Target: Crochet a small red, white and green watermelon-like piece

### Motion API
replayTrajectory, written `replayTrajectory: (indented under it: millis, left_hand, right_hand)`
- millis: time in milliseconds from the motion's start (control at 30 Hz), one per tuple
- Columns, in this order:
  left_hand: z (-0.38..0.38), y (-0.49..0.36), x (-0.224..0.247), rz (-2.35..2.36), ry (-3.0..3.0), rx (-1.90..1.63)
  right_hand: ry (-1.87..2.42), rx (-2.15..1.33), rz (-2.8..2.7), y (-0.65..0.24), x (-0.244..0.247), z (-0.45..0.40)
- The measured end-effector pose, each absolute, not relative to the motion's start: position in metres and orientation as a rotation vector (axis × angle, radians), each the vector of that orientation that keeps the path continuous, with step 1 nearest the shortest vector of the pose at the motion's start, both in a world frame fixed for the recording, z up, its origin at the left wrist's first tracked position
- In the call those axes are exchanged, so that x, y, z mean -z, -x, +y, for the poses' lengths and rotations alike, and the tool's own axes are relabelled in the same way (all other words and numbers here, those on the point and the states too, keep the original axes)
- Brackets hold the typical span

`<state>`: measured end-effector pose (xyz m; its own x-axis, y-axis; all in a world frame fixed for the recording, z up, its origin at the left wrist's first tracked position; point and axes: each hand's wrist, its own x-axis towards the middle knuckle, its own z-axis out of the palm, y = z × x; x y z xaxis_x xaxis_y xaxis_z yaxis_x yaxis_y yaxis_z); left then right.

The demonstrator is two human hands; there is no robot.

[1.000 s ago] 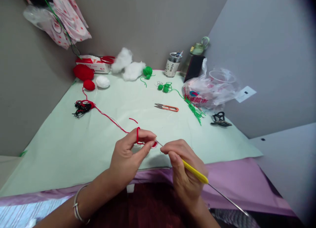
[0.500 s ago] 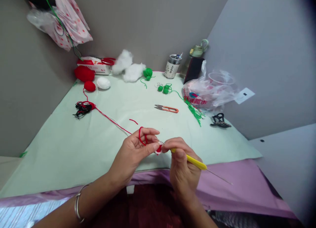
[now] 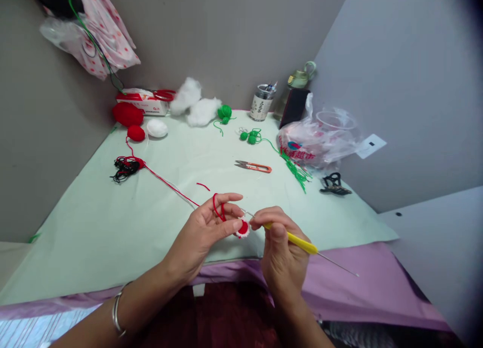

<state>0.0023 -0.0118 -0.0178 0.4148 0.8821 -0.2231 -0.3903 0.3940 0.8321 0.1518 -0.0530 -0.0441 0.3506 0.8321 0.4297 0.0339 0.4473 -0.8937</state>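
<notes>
My left hand pinches a small round crochet piece, red in the middle with a white edge, between thumb and fingers. Red yarn loops round its index finger and runs back left across the table. My right hand grips a crochet hook by its yellow handle, pen-fashion. The hook's thin metal tip lies at the upper edge of the piece; whether it sits in a stitch is too small to tell. Its other metal end sticks out to the lower right.
Orange thread snips lie beyond my hands. Leftward are a red yarn ball, a white yarn ball and a black yarn tangle. Stuffing, a pen can, a plastic bag and a hair claw stand farther off.
My right hand has shifted slightly right with the crochet hook, away from the piece. More of the red and white crochet piece now shows between my hands.
</notes>
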Motion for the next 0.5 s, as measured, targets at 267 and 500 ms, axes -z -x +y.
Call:
replayTrajectory:
  millis: [267,500]
  left_hand:
    - [-0.0108,-0.0023,0.0177,0.738,-0.773,-0.930]
    - [-0.0136,-0.0057,0.0218,0.726,-0.831,-0.982]
  right_hand:
    - [1.080,-0.573,-1.208,-0.1532,0.0381,-0.0536]
    - [1.092,-0.700,-1.274,-0.1489,0.0341,-0.0514]
